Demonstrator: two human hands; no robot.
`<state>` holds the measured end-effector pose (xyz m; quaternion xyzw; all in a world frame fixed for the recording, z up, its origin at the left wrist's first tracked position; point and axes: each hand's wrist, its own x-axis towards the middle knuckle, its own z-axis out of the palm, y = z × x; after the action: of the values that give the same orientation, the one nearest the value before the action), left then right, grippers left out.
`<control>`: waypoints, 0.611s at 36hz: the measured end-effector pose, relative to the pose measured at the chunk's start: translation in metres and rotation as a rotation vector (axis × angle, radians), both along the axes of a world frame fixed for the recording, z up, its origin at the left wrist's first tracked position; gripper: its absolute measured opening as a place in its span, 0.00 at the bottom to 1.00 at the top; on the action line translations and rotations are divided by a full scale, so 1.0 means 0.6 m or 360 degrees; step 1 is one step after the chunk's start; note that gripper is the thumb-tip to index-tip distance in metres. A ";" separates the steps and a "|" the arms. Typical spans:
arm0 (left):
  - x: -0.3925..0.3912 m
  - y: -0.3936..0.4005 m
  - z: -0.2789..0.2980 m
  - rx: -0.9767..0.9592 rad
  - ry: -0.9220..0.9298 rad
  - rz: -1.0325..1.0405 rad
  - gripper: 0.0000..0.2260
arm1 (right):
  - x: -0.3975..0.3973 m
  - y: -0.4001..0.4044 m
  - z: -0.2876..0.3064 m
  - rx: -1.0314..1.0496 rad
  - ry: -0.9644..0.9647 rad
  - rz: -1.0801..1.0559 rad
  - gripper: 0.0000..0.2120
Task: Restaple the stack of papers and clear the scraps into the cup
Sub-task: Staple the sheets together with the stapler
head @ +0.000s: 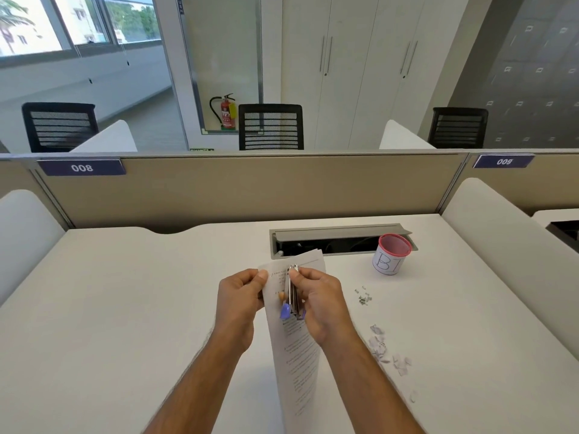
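A stack of printed papers [296, 355] is lifted above the white desk [141, 308]. My left hand [239, 297] pinches its top left edge. My right hand [319, 300] grips a small metal stapler with a blue-purple end [293, 297], set against the stack's top near the corner. The red-rimmed white cup [391, 253] stands at the back right, apart from both hands. Torn paper scraps [388, 352] lie on the desk to the right of my right forearm. A small heap of loose staples [363, 297] lies between the scraps and the cup.
A grey cable tray with a raised lid [338, 238] is sunk in the desk behind the papers, just left of the cup. A beige partition [250, 189] closes the desk's far edge. White curved side panels [501, 233] flank both sides.
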<state>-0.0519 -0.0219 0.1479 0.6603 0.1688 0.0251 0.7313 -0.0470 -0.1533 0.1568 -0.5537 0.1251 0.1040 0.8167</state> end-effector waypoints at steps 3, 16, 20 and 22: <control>-0.001 -0.002 0.002 -0.0009 -0.0031 0.0017 0.11 | 0.004 -0.003 -0.007 -0.0097 -0.0022 0.0013 0.09; -0.001 -0.006 0.003 0.0154 -0.0037 0.0005 0.13 | 0.004 0.017 -0.008 -0.0743 -0.0114 0.0069 0.05; -0.005 0.000 -0.002 0.0158 0.0005 0.0013 0.14 | 0.005 0.009 -0.014 -0.0515 0.0046 0.0047 0.10; -0.004 0.005 -0.006 0.0176 0.0045 0.0030 0.15 | 0.008 0.001 -0.017 -0.0417 0.0125 0.0007 0.10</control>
<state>-0.0542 -0.0190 0.1445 0.6985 0.1837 0.0321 0.6909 -0.0424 -0.1527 0.1466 -0.6514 0.1682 0.1100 0.7317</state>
